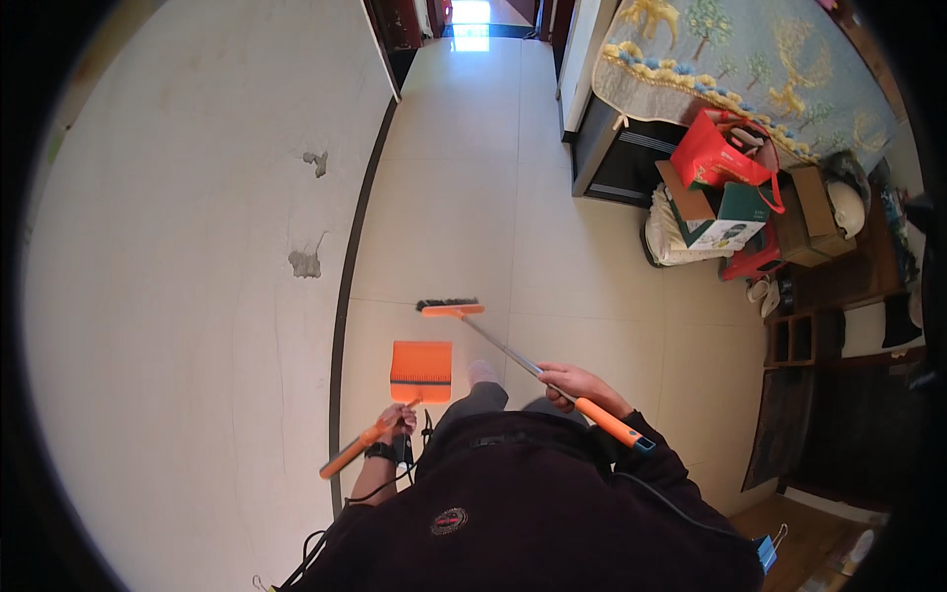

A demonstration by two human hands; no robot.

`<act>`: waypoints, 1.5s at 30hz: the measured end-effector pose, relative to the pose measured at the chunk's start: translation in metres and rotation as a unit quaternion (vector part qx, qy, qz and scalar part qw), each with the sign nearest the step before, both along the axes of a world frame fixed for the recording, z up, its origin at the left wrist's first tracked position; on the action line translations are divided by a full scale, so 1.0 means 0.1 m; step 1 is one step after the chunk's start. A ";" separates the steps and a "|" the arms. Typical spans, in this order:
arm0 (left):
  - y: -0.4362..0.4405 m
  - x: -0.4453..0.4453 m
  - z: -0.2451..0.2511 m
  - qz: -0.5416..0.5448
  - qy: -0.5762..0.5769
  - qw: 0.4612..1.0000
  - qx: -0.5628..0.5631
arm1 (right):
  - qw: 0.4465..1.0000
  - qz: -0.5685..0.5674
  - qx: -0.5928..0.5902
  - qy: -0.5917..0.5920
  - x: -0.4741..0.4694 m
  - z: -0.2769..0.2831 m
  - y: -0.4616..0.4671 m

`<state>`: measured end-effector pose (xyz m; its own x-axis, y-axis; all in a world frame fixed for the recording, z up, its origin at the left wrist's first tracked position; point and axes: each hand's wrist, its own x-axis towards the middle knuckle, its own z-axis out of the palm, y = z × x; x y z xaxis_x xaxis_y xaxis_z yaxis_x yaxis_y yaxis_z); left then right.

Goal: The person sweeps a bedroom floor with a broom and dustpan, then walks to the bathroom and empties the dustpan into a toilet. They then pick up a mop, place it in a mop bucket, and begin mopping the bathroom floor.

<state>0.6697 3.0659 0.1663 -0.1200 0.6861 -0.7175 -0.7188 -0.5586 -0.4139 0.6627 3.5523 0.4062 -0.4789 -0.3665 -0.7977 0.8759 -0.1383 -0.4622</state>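
Note:
My right hand (575, 385) grips the metal shaft of a broom (510, 351) just below its orange handle. The broom's orange head with dark bristles (448, 306) points away from me, over the pale tiles. In my left hand (399, 419) is the handle of an orange long-handled dustpan (421, 361). Its pan hangs ahead of that hand, with a dark comb strip across it; I cannot tell whether it touches the floor. No dirt is distinguishable on the tiles or in the pan.
A wall (200, 296) with chipped plaster and a dark skirting runs along my left. To the right stand a cloth-covered cabinet (629, 148), a red bag (721, 152), a green-and-white box (729, 218), a cardboard box (814, 222) and shoes (766, 294). Ahead, the tiled floor (459, 200) leads to a doorway.

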 end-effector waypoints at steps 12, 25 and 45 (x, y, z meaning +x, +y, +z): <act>0.75 -3.26 0.99 -0.036 0.147 0.976 -0.158 | 0.997 -0.072 0.000 -0.016 -2.97 -0.04 0.51; 1.71 -5.77 1.21 0.000 0.126 0.968 -0.216 | 0.995 -0.082 -0.045 -0.041 -6.04 -0.35 1.44; 2.91 -10.61 1.20 -0.055 0.217 0.949 -0.223 | 0.972 -0.202 -0.101 -0.066 -9.83 -0.57 2.30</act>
